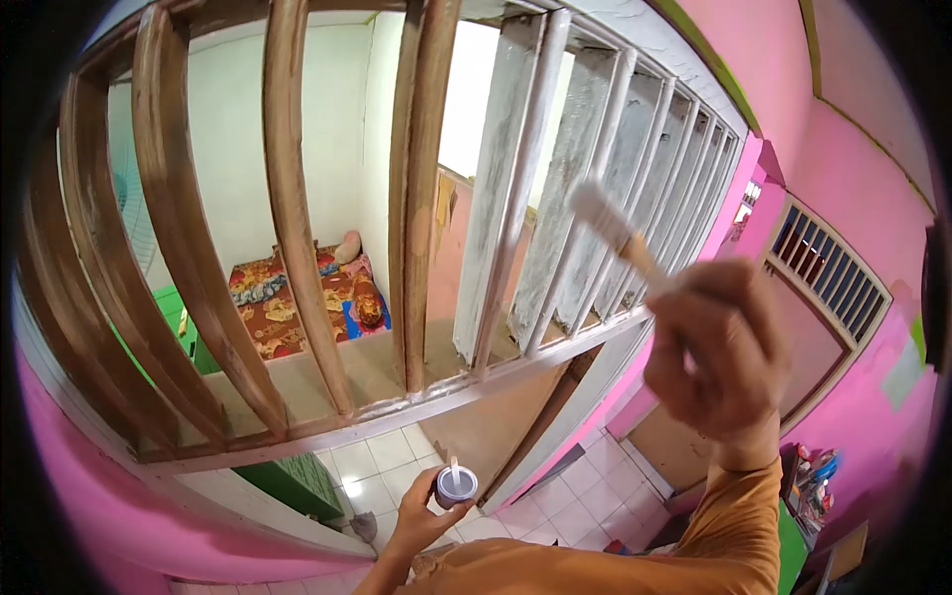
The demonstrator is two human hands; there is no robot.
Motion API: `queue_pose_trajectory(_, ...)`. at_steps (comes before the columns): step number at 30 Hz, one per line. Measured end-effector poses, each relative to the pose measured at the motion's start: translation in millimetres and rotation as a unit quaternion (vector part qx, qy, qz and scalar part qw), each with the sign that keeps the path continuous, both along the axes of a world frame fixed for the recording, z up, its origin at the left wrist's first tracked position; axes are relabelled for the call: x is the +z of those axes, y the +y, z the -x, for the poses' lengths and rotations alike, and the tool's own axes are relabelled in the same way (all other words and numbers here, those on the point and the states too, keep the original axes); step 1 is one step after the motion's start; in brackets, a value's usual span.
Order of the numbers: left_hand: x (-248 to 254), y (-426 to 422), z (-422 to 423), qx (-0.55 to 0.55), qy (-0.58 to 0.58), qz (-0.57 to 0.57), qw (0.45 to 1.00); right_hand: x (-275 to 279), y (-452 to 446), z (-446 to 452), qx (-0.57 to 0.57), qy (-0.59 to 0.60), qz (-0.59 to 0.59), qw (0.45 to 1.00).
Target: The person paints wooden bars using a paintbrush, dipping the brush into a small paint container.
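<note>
My right hand (719,352) is raised at the right, its fingers closed on the handle of a paintbrush (607,220). The brush's pale bristles point up and left in front of the slats and look slightly blurred. Lower down, my left hand (421,518) grips a small open can of paint (456,485) with a light stick standing in it. Before me is a slatted wooden vent frame: its right slats (575,188) are coated white or grey, while the left slats (288,198) are bare brown wood. White also covers the lower rail (416,407).
Behind the slats lies a room with a patterned mattress (273,297) on its floor and a green cabinet (178,327). Below are a door (506,416) and white floor tiles (372,461). Pink walls (843,169) flank the frame; a second barred vent (828,268) is at right.
</note>
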State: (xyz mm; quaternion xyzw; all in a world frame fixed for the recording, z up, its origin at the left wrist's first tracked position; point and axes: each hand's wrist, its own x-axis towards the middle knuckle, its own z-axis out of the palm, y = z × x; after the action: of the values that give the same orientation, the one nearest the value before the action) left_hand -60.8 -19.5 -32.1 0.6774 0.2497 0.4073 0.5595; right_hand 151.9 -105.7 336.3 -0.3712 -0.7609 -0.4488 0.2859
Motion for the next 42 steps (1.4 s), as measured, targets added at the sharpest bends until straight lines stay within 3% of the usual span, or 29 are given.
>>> queue_pose_trajectory(4, -3, -1, -1, -0.009, -0.017, 0.007, 1.000, 16, 9, 13, -0.023, -0.028, -0.007, 0.999)
queue_pose_trajectory(8, -10, -2, -1, -0.015, -0.028, 0.020, 0.999, 27, 13, 30, -0.086, -0.065, 0.086, 0.990)
queue_pose_trajectory(13, -2, -3, 5, -0.023, -0.015, 0.023, 0.999, 70, 22, 39, -0.137, -0.067, 0.025, 0.988)
queue_pose_trajectory(15, -6, -3, 5, -0.028, -0.016, 0.030, 0.999, 71, 24, 44, -0.148, -0.079, 0.021, 0.986)
queue_pose_trajectory(21, -14, -3, 7, -0.025, -0.038, 0.026, 0.999, 44, 18, 59, -0.161, -0.125, 0.176, 0.963)
queue_pose_trajectory(28, -20, 5, 6, -0.026, -0.028, -0.001, 0.999, 75, 27, 57, -0.189, -0.071, 0.063, 0.977)
queue_pose_trajectory(30, -19, 6, 5, -0.016, -0.038, -0.007, 0.999, 71, 27, 60, -0.192, -0.123, 0.075, 0.971)
queue_pose_trajectory(35, -13, 9, 7, -0.021, -0.042, -0.012, 0.999, 52, 29, 67, -0.183, -0.139, 0.207, 0.951)
queue_pose_trajectory(42, -17, 14, 4, -0.025, -0.055, -0.013, 0.998, 83, 39, 58, -0.208, -0.136, 0.026, 0.968)
